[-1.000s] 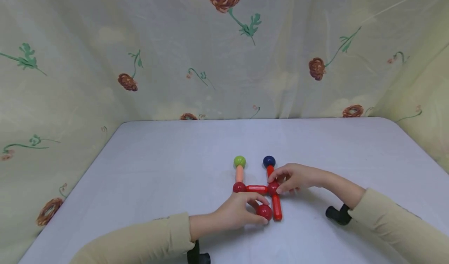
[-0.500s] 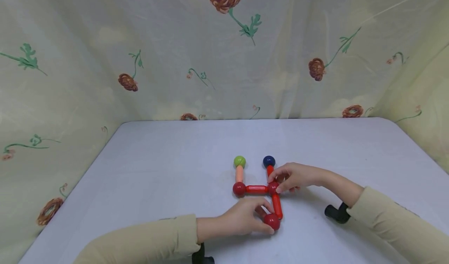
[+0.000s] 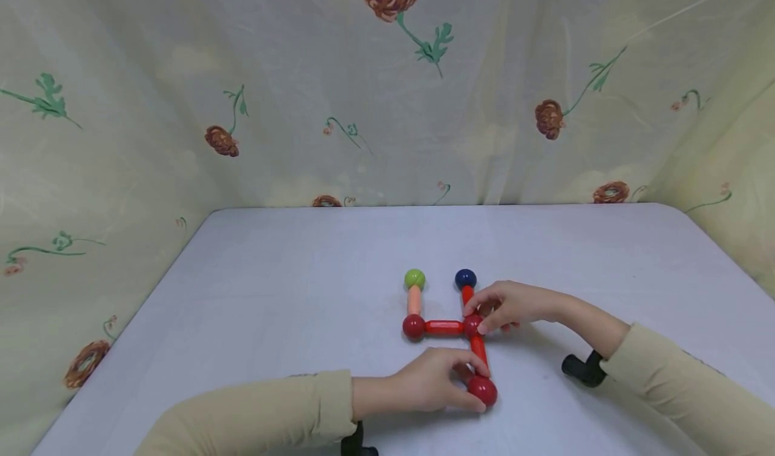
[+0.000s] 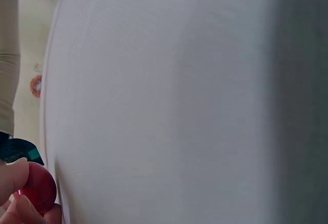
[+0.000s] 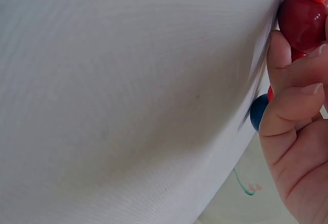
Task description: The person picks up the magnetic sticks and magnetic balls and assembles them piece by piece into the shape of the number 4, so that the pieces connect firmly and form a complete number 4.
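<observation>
In the head view my left hand (image 3: pixel 432 381) pinches a red ball (image 3: pixel 482 391) at the near end of a red rod (image 3: pixel 478 352); the ball appears to touch the rod's end. That ball (image 4: pixel 40 187) also shows between thumb and fingers in the left wrist view. My right hand (image 3: pixel 514 306) grips the middle red ball (image 3: pixel 472 325), where three red rods meet. A red rod (image 3: pixel 444 327) runs left from it to another red ball (image 3: pixel 414 327). Beyond stand a pink rod (image 3: pixel 414 301) with a green ball (image 3: pixel 414 279), and a dark blue ball (image 3: pixel 465 279) on a partly hidden red rod.
The pieces lie on a white-covered table (image 3: pixel 290 274). A flowered curtain (image 3: pixel 272 93) hangs behind and at both sides. Black wrist mounts (image 3: pixel 584 370) sit under the sleeves, close to the tabletop.
My left hand has carried its red ball right and toward me, from beside the near rod to that rod's near end. My right hand has stayed on the middle ball.
</observation>
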### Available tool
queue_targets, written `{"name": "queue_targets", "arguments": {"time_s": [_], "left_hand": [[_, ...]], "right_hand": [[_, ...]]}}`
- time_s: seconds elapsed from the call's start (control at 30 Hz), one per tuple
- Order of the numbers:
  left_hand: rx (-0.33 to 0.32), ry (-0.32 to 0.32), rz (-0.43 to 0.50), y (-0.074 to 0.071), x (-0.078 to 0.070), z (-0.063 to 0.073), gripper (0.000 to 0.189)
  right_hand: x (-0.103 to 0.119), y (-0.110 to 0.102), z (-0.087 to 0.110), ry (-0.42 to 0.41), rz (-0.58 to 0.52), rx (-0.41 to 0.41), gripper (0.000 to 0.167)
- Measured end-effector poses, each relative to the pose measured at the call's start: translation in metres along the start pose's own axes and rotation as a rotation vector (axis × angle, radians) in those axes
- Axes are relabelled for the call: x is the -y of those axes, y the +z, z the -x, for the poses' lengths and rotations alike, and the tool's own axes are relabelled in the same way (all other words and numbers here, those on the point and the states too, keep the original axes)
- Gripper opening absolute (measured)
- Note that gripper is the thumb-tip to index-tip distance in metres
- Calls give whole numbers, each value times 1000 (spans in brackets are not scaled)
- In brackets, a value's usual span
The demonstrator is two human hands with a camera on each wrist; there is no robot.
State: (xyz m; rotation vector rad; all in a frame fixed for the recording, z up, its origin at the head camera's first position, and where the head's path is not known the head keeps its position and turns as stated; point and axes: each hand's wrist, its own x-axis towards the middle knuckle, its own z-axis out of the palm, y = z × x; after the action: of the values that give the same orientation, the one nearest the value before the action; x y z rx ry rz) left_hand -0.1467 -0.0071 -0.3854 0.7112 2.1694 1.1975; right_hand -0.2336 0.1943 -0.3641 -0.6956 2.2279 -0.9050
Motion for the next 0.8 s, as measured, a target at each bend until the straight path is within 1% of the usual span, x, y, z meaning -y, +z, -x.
{"name": "queue_targets", "arguments": {"time_s": [0.3,0.63,0.7,0.73,0.8], "left_hand": [[-6,5,-26,2,-1,-3,32],[-4,-10,-42,1,-3,0,34],[-26,-5,-57,-3,-3,1,34],[-46,-1,-67,-5,-3,2,33],[-105,8,-126,-14,-3,4,32]], "right_hand": [[0,-1,0,7,-24,10,26],[-1,0,0,4,-17,11,26],[-1,0,0,3,-15,8,26],[-1,1,1,5,-13,4,27],[0,1,2,12,-16,-3,27]]}}
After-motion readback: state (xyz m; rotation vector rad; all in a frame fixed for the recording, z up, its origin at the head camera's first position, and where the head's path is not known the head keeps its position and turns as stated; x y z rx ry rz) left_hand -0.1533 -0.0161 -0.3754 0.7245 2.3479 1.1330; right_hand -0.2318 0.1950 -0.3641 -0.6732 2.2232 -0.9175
